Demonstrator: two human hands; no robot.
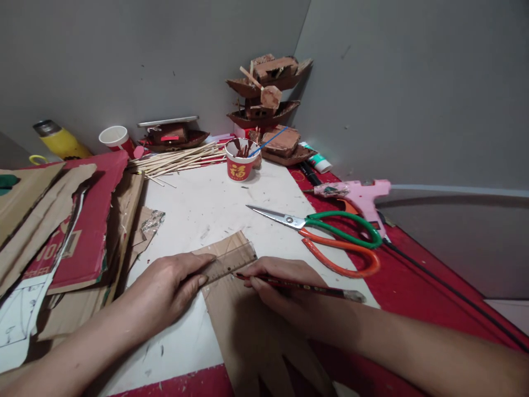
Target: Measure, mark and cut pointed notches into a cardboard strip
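Observation:
A clear ruler (236,259) lies slantwise across a piece of brown cardboard (235,314) near the front of the white board (182,204). My left hand (169,286) pinches the ruler's left end between thumb and fingers and presses it on the cardboard. In my right hand (285,286) is a dark pencil (289,284), its tip at the ruler's lower edge. The cardboard has jagged cuts at its near end, partly in shadow under my right forearm.
Scissors (301,221) with green and orange handles lie right of the ruler, beside a pink glue gun (359,196) with a black cord. Behind stand a paper cup (239,168), wooden sticks (182,160) and brown model boats (268,113). Cardboard sheets (82,220) are piled left.

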